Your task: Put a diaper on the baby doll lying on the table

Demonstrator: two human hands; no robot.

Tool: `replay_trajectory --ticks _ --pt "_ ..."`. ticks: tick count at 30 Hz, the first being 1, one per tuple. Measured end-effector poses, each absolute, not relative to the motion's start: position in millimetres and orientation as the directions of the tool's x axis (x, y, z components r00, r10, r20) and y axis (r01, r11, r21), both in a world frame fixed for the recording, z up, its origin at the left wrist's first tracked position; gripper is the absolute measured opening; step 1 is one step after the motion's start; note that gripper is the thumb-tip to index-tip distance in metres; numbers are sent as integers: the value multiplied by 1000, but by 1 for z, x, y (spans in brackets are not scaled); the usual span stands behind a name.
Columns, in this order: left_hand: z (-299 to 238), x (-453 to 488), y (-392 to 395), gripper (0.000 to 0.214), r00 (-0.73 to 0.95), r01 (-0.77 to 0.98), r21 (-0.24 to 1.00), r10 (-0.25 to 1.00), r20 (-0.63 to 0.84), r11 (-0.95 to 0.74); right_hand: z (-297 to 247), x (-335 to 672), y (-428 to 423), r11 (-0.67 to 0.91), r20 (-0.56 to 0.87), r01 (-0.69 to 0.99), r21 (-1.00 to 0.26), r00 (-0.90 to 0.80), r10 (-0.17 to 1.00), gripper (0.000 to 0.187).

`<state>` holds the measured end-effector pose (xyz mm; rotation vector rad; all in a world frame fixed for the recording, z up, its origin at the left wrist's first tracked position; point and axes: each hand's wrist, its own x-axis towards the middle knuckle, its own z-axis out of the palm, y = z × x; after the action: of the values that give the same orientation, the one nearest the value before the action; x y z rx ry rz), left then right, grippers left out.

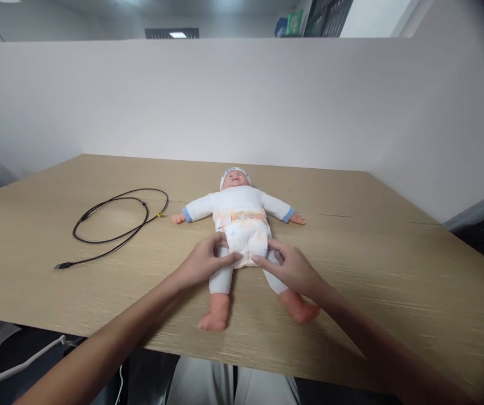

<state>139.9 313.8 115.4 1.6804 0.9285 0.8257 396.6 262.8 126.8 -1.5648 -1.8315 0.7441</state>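
Observation:
A baby doll (238, 203) in a white suit lies on its back on the wooden table (372, 253), head away from me, arms spread. A white printed diaper (247, 236) is wrapped round its hips. My left hand (206, 261) rests on the doll's left-side thigh, thumb and fingers pinching the diaper's lower edge. On the other thigh lies my right hand (290, 267), its fingers curled and fingertips touching the diaper's lower edge. The doll's bare feet point toward me near the table's front edge.
A black cable (117, 222) lies looped on the table to the doll's left, its plug end nearer the front. A white partition wall (242, 95) stands behind the table. A white cord (22, 365) hangs below the front edge at left.

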Motion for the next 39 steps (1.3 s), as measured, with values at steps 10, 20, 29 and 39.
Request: replay_trajectory --ticks 10,20,29,39 --pt "120 126 326 42 549 -18 989 828 -111 144 104 372 266 29 33 -33 -999 -133 991 45" --pt "115 130 325 41 536 -114 954 826 -175 276 110 369 263 -51 -50 8 -999 69 996 45" --pt "114 131 325 46 480 -186 933 857 -187 308 116 376 267 -85 -85 -52 -995 -1 996 44" --pt "108 131 323 40 373 -229 936 912 -169 267 122 377 266 -73 -74 -145 -987 -1 997 42"
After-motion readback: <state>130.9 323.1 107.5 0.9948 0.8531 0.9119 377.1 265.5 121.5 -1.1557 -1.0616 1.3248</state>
